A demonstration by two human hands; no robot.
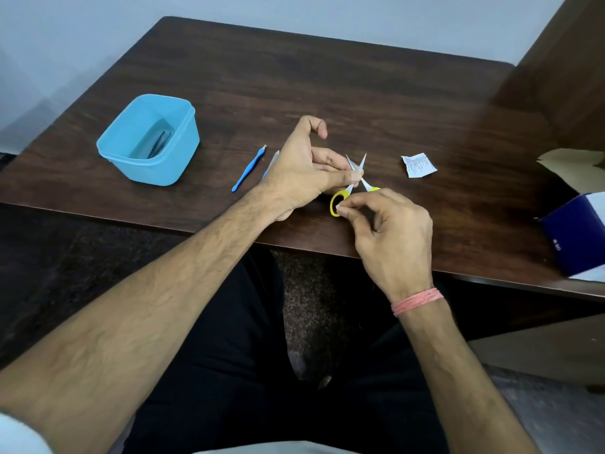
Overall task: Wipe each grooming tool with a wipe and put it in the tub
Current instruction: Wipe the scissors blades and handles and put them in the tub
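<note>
We are holding a small pair of scissors with yellow handles just above the near edge of the dark wooden table, its blades spread into a narrow V pointing away from us. Our left hand is pinching the blades near the pivot between the thumb and the curled fingers, while the index finger is arching up clear of them; whether a wipe is tucked under those fingertips we cannot tell. Our right hand is pinching the yellow finger ring with the thumb and index fingertip, the other fingers curling loosely behind. A pink thread band is sitting on the right wrist. To the left, the blue tub is standing on the table with dark slim tools lying in its bottom. Between the tub and our left hand a blue-handled cuticle tool is lying on the wood, and beside it another slim tool is showing partly behind the hand. To the right of the scissors a torn white sachet is lying flat, well apart from a dark blue box at the table's right edge.
</note>
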